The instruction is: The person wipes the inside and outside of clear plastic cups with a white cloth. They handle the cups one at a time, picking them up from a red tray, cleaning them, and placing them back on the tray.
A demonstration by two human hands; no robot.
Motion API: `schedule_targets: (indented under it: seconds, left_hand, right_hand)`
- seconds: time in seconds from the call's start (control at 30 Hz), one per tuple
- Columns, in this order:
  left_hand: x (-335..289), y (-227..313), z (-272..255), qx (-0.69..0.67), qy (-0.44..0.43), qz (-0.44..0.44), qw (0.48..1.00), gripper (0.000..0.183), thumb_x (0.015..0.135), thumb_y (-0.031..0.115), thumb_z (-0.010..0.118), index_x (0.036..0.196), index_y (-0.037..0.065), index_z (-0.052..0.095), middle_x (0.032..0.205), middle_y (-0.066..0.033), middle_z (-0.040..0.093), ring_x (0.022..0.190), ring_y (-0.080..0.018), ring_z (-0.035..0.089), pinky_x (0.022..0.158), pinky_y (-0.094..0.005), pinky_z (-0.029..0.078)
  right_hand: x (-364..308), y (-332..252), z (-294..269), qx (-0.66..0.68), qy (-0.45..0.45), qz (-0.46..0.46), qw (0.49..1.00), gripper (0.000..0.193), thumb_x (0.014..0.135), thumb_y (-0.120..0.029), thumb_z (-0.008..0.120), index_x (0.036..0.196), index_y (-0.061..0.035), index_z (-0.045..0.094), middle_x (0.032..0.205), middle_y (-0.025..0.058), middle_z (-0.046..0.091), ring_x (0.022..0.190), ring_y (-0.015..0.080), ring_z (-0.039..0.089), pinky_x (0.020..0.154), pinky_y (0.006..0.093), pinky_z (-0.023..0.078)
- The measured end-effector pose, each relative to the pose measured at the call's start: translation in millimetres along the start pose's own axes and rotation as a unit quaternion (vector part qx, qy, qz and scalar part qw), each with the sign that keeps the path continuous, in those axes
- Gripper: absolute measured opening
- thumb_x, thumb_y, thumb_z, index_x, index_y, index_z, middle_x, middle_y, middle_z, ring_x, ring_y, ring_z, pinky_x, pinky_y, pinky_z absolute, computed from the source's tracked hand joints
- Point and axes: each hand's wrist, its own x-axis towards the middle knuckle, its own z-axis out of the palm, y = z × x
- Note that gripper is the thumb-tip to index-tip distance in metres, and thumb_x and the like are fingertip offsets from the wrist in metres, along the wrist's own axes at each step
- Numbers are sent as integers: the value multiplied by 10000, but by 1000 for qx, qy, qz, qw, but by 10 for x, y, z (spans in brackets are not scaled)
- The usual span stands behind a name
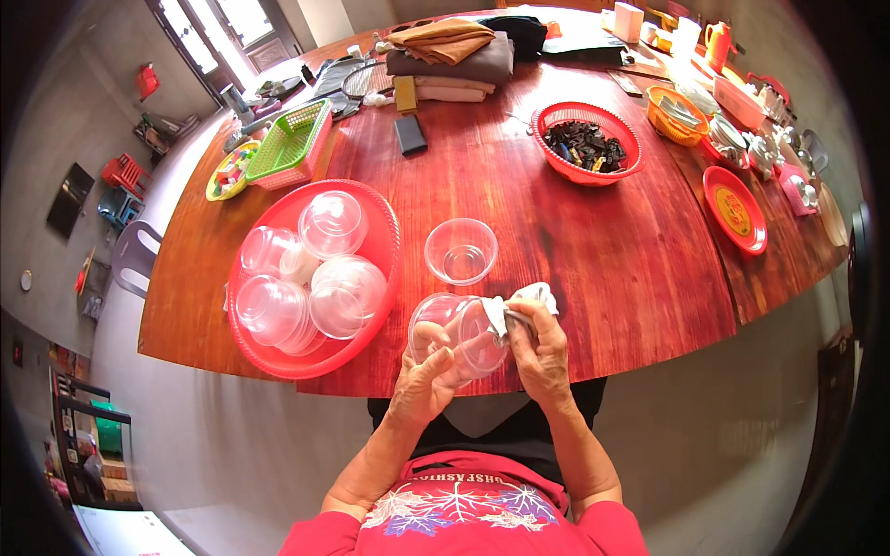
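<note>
My left hand (425,378) grips a clear plastic bowl (445,315) from below and the left, fingers curled round its side. The bowl is tilted over the table's near edge. Pinched in my right hand (540,355) is a white cloth (530,298), part of it lying against the bowl's right rim. Just beyond, a second clear bowl (461,252) rests on the wooden table. To the left stands a large red basin (392,250) holding several stacks of clear bowls (348,296).
A red basket (589,178) of small dark pieces stands at the back right. Beside it lie an orange basket (677,125) and a red plate (735,213). A green basket (289,144) sits behind the basin. Folded cloths (450,60) are piled at the back.
</note>
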Motion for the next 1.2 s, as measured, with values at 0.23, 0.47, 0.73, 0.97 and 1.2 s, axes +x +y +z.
schedule_targets:
  seconds: [0.23,0.47,0.73,0.97,1.2]
  left_hand:
    - [154,-125,-17,7,72,67,995,135,935,122,576,1041,147,495,1450,-144,350,1292,-420,409,951,-524,500]
    - [79,-251,19,129,96,35,986,267,1021,315,395,1103,82,497,1135,-88,592,1057,-172,566,853,-297,492]
    - [-70,-252,-40,229,54,2,972,247,1023,238,433,1147,46,526,1089,-5,574,957,-27,508,829,-202,427]
    - [-143,-119,22,303,-107,-68,945,158,976,138,527,1027,4,594,1262,-145,549,1055,-119,539,891,-272,446]
    - [1,-115,-92,179,-47,-28,982,178,998,191,488,974,36,573,1328,-206,511,978,-100,554,857,-250,454]
  right_hand:
    - [-503,-154,149,-52,-2,-44,998,298,821,65,612,1106,-6,569,966,148,601,869,283,615,795,373,488]
    - [-322,-192,267,-232,-32,-289,928,318,719,-3,681,1035,-20,651,1005,157,613,903,338,549,802,429,431]
    - [262,-459,122,-113,-120,-113,980,70,784,-6,626,850,-26,611,821,159,546,792,319,521,683,400,436]
    - [514,322,-81,57,-144,186,970,84,888,-94,612,901,-12,598,772,23,567,722,81,538,616,250,453]
    - [319,61,-62,333,-90,176,922,86,953,-108,540,974,-52,602,947,4,571,827,57,538,684,202,458]
